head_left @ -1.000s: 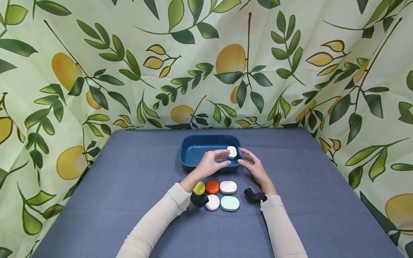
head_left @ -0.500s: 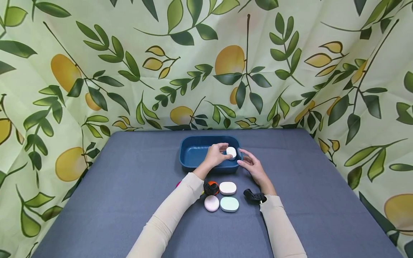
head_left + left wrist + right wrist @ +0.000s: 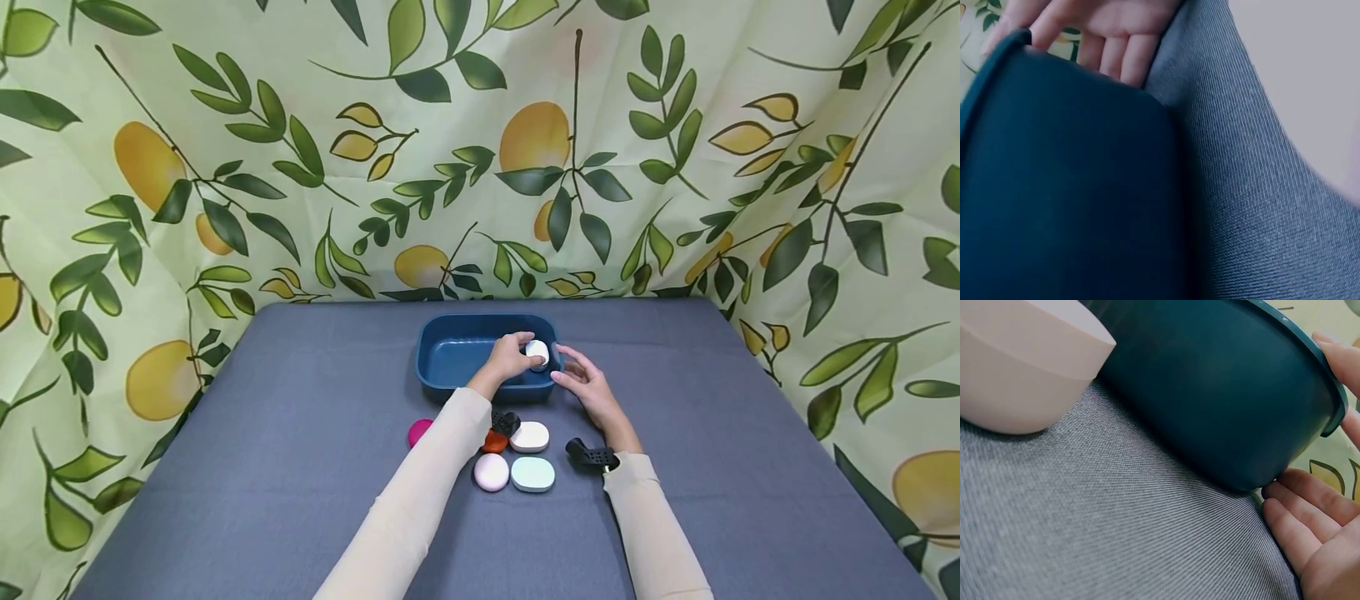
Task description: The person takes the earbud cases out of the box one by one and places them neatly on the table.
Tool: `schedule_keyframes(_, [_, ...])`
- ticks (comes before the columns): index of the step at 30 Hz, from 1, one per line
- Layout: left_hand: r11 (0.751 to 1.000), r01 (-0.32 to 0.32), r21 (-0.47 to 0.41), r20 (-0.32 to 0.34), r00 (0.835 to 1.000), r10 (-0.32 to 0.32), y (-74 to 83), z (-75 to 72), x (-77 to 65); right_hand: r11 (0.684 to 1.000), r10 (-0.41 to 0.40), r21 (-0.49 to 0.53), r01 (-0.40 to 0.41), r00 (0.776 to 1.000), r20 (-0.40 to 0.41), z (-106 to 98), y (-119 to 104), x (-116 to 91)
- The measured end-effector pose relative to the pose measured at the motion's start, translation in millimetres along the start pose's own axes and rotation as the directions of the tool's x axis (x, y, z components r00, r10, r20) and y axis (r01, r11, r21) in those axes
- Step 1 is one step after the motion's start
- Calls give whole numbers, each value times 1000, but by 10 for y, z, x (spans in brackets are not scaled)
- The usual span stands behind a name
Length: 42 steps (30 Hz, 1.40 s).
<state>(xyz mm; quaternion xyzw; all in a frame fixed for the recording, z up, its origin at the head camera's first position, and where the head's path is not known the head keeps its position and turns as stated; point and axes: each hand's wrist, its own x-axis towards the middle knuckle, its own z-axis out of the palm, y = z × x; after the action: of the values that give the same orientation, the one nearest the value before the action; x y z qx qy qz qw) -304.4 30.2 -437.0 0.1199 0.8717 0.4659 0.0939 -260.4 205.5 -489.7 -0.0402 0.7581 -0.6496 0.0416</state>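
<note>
A deep blue rectangular bin (image 3: 429,342) with rounded corners stands towards the back of the table. My left hand (image 3: 504,358) reaches over its near side and pinches a small white rounded piece (image 3: 537,353), inside the bin's right end. The underside of that piece is hidden. At the bin's right end is my right hand (image 3: 588,387), thumb by the near corner and fingers round the end. In the right wrist view the fingers of the right hand (image 3: 1316,519) touch the low part of the bin's wall (image 3: 1222,394). The left wrist view does not show the left hand's fingers.
In front of the bin lie a magenta piece (image 3: 419,431), an orange one (image 3: 494,442), a white oval case (image 3: 530,437), a pale pink round one (image 3: 491,472) and a mint oval one (image 3: 533,474). A leaf-patterned cloth (image 3: 465,192) hangs behind the grey-blue table (image 3: 337,375).
My left hand has moved right and closed its thumb and fingers on the white piece. The left forearm now covers the yellow piece and uncovers the magenta one. The right hand stays put.
</note>
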Motion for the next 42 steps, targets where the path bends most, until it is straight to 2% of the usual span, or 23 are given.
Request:
schedule_keyframes(5, [1000,-11,3,28,1000,11,-21,-6,0,1000,8,-6,-8,1000,-1,4,-11,-5])
schedule_keyframes(18, [993,-38,108,45,998,33,-43,-112,-52,1000,7,-10,-7,1000,-9,0,-27,-15])
schedule_keyframes(24, [994,-69,88,137,989,57,-89,-124,-31,1000,8,-6,-8,1000,-5,-2,-23,-15])
schedule_keyframes(28, [988,-92,123,193,979,67,-105,-123,-26,1000,12,-2,-12,1000,0,4,-25,-15])
schedule_keyframes(42, [956,-108,274,172,983,62,-111,-164,-30,1000,29,-6,-29,1000,3,7,-23,-17])
